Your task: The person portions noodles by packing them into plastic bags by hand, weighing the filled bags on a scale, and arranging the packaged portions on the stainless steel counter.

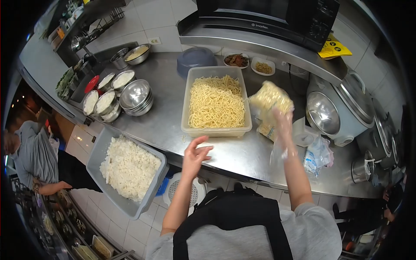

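A clear bag of yellow noodles point(272, 96) is gripped in my right hand point(284, 123), raised over the counter to the right of the plastic tub and slightly blurred. Thin clear plastic, seemingly a glove, shows around that hand and wrist. Beneath it lies another noodle pack point(265, 130), partly hidden. Loose yellow noodles point(216, 104) fill much of the translucent tub point(216, 131). My left hand point(195, 157) hovers in front of the tub near the counter edge, fingers apart and holding nothing.
A grey bin of rice point(161, 162) stands at left by the steel counter point(162, 108). Behind it are stacked steel bowls point(136, 97) and rice-filled bowls point(105, 102). Rice cooker point(346, 104), plastic bags point(316, 158) and paper roll point(304, 134) sit right. A person point(32, 147) stands left.
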A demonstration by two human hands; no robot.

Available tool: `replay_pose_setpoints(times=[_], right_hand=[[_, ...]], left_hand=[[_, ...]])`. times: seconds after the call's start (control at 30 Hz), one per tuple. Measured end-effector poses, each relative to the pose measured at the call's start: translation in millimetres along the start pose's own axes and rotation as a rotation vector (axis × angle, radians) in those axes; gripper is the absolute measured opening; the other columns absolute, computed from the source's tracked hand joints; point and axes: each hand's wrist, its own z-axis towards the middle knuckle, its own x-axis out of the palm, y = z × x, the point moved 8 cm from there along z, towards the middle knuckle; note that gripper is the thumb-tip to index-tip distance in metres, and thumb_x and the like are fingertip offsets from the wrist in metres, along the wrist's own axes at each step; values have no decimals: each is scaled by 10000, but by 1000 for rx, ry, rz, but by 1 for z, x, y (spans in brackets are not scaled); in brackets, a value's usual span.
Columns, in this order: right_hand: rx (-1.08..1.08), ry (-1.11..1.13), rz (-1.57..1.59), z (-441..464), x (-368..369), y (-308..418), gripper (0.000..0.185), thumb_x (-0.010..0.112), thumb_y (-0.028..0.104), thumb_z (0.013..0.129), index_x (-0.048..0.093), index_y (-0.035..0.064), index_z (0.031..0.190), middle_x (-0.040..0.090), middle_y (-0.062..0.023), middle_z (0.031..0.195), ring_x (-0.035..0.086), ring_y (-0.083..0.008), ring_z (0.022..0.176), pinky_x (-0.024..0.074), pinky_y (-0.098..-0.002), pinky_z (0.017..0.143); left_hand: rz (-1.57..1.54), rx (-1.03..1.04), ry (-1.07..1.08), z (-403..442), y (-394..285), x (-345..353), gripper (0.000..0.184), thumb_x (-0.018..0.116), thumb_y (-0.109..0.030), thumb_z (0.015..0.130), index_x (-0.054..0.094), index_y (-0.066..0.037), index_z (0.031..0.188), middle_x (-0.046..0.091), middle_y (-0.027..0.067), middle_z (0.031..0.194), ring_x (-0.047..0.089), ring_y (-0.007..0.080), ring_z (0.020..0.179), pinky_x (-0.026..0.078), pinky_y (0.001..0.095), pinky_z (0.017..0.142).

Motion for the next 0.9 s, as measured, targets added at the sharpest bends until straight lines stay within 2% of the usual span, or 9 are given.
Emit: replay_pose_setpoints(times=[0.13,0.2,0.27,0.3,0.4,0.5,0.67,0.83,0.9], right_hand=[[-165,-122,-233,88,-35,-9,863,686,415,754,280,-100,1313,365,-201,1293,361,-278,1195,227,-374,1044],[-294,58,-641,129,-64,-39,675,626,462,777,476,21,1266,325,-162,1363,230,-254,1293,157,-370,1071],[-75,-122,-657,145,-71,-43,369,577,191,809,560,-2,1123,578,-135,1050,511,-214,985,389,-341,896],[-366,-97,-450,167,-94,-75,302,527,72,799,561,-24,1083,616,-109,928,556,-202,847,438,-318,805],[-829,-193,-737,142,-91,-51,430,530,121,852,437,-39,1240,492,-189,1247,449,-285,1177,356,-397,978],[-907,-202,-1408,141,-21,-12,459,558,208,863,446,-24,1243,482,-202,1258,459,-318,1169,359,-412,982],[-263,494,-745,83,88,-42,583,618,302,828,417,-1,1284,410,-215,1320,416,-351,1199,350,-415,992],[-709,594,-1066,82,104,-73,574,641,248,775,453,-4,1255,479,-220,1243,472,-351,1135,384,-410,923],[-246,756,-1012,73,111,-75,421,601,234,781,554,28,1144,544,-215,1160,515,-340,1077,398,-401,888]], left_hand=[[73,-7,-237,-42,14,-68,312,591,-87,848,529,-3,1142,590,78,1088,619,157,911,498,247,680],[80,-48,-410,-78,29,-102,322,608,-128,845,534,-17,1138,596,78,1076,618,153,901,494,254,674],[66,-86,-556,-119,50,-131,313,603,-139,848,537,-30,1134,599,73,1082,613,143,889,491,252,674],[45,-156,-635,-139,62,-140,305,599,-150,851,540,-43,1130,601,68,1089,608,133,877,488,251,673],[51,-176,-789,-181,73,-151,304,609,-166,848,549,-57,1125,611,47,1066,602,113,862,484,252,673],[43,-87,-791,-186,63,-133,304,621,-136,833,554,-36,1113,613,57,1041,591,109,843,485,255,694],[310,16,-735,-174,35,-107,299,628,-99,804,578,20,1075,614,82,1039,606,148,829,489,294,747],[-71,-142,-707,-198,74,-94,311,613,-169,851,553,-43,1130,603,60,1089,593,127,916,489,274,747],[-160,-208,-765,-217,104,-101,308,600,-185,861,551,-54,1135,607,56,1083,598,131,928,490,271,748]])
